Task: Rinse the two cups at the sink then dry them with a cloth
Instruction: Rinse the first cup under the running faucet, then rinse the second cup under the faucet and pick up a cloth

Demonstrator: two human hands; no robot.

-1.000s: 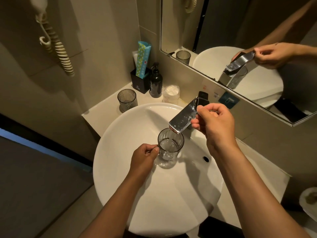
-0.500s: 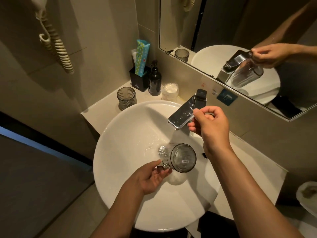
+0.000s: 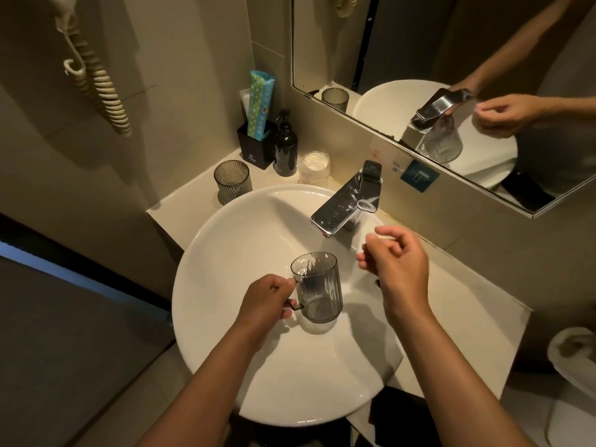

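My left hand [image 3: 269, 298] grips the handle of a smoky ribbed glass cup [image 3: 317, 287], held upright over the middle of the white round sink [image 3: 225, 253]. My right hand [image 3: 398, 266] hovers just right of the cup, below the chrome tap [image 3: 346, 204], fingers loosely curled and holding nothing. No water runs from the spout. A second ribbed cup [image 3: 233, 181] stands on the counter at the back left of the basin. No cloth is in view.
Behind the basin stand a black holder with a turquoise packet [image 3: 258, 137], a dark pump bottle [image 3: 285, 146] and a small wrapped item [image 3: 314, 167]. A mirror [image 3: 419, 43] hangs above. A coiled cord [image 3: 96, 82] hangs on the left wall.
My left hand has turned the cup from tipped over, pouring out, back to upright. My right hand has let go of the tap lever and dropped toward the cup.
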